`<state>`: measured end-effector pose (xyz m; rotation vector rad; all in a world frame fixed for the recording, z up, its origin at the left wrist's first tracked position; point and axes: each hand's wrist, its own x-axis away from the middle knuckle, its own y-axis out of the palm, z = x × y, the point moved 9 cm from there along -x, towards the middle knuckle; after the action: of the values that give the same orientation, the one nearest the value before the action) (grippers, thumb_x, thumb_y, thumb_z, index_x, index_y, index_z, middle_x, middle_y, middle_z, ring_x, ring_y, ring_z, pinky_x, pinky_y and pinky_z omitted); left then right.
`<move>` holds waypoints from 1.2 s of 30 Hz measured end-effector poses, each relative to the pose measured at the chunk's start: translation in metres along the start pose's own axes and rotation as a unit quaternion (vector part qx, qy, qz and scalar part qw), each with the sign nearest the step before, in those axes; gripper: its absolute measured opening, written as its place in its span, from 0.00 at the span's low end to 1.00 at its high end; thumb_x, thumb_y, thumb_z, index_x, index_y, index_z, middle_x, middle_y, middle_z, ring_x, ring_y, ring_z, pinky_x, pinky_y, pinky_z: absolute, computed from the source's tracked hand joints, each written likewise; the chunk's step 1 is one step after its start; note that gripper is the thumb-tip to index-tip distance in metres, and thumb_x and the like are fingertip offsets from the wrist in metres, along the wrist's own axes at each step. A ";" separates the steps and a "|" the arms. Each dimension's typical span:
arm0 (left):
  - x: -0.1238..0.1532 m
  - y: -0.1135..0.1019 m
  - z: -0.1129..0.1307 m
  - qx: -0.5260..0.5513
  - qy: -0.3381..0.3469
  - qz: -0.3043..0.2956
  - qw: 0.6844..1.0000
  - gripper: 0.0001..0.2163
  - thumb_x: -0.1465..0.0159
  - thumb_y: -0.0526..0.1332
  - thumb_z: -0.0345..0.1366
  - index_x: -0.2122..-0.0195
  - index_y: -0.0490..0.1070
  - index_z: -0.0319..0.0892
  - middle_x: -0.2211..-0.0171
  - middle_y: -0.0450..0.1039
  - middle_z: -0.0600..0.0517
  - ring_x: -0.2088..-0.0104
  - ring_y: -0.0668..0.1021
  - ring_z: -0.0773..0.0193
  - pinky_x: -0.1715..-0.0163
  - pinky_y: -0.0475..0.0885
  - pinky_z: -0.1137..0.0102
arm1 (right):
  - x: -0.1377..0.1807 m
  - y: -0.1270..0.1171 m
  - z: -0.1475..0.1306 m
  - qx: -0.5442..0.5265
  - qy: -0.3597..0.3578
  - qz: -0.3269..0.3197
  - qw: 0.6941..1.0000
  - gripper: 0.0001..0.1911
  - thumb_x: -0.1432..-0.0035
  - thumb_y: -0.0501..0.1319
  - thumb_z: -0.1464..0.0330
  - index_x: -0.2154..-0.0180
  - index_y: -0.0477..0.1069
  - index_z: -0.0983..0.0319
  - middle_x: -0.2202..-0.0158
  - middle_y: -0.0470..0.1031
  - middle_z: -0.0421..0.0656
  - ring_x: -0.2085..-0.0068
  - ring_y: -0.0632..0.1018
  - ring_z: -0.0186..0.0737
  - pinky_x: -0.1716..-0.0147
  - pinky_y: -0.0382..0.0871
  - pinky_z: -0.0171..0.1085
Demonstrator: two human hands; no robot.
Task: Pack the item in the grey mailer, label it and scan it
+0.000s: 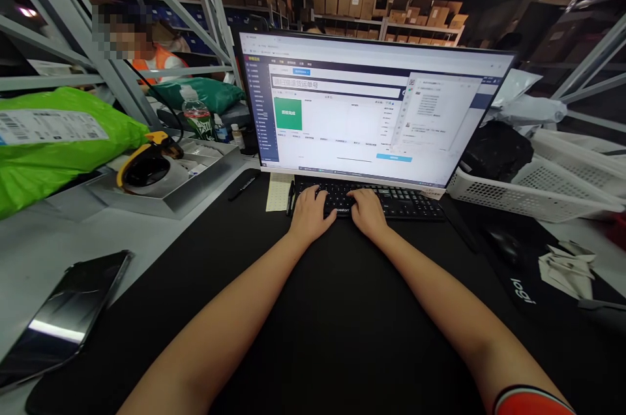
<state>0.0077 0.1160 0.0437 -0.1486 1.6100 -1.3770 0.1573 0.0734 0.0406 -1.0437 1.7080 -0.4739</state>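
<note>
Both my hands rest on a black keyboard point(401, 201) at the foot of a wide monitor point(372, 108). My left hand point(309, 213) lies over the keyboard's left keys, fingers spread and curved down onto them. My right hand point(368, 211) lies beside it near the middle keys, fingers likewise apart on the keys. Neither hand holds anything. The monitor shows a white software page with a green square at its left. A black desk mat point(313, 337) lies under my forearms.
A phone point(63, 317) lies face up at the left. A yellow-and-black scanner point(147, 164) sits in a grey tray. A green parcel point(53, 141), a bottle point(197, 116), a pen point(243, 185), a white basket point(533, 186), a mouse point(503, 245) and crumpled paper point(567, 265) surround the desk. A person in orange sits behind the rack.
</note>
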 end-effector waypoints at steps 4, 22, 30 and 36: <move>0.000 0.000 -0.001 -0.004 -0.004 0.001 1.000 0.19 0.34 0.63 0.42 0.45 0.69 0.40 0.38 0.65 0.36 0.36 0.67 0.41 0.34 0.63 0.48 | 0.001 0.003 -0.003 -0.006 -0.006 -0.005 1.000 0.21 0.40 0.53 0.77 0.50 0.76 0.63 0.49 0.76 0.52 0.45 0.71 0.52 0.42 0.66 0.50; -0.002 -0.002 0.002 -0.029 0.015 0.015 0.999 0.16 0.32 0.60 0.41 0.48 0.75 0.35 0.36 0.65 0.33 0.34 0.66 0.40 0.32 0.61 0.48 | 0.002 0.007 -0.009 0.018 -0.002 -0.025 1.000 0.16 0.31 0.55 0.68 0.47 0.75 0.63 0.46 0.73 0.52 0.42 0.71 0.51 0.42 0.66 0.49; -0.002 0.003 -0.001 -0.029 0.020 -0.002 0.999 0.12 0.31 0.59 0.39 0.51 0.74 0.40 0.42 0.70 0.37 0.41 0.72 0.43 0.38 0.69 0.51 | 0.002 0.009 -0.011 0.027 -0.001 -0.050 0.998 0.16 0.32 0.56 0.69 0.47 0.75 0.63 0.45 0.74 0.52 0.43 0.72 0.50 0.42 0.66 0.49; -0.003 0.006 -0.001 -0.031 0.021 -0.021 0.999 0.13 0.31 0.58 0.39 0.50 0.73 0.39 0.44 0.72 0.37 0.45 0.75 0.44 0.43 0.73 0.53 | 0.003 0.006 -0.013 0.017 -0.005 -0.032 0.999 0.18 0.35 0.58 0.71 0.45 0.74 0.64 0.44 0.73 0.52 0.42 0.71 0.50 0.41 0.65 0.49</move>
<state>0.0117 0.1207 0.0405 -0.1915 1.6936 -1.3708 0.1429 0.0720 0.0398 -1.0778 1.6552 -0.5355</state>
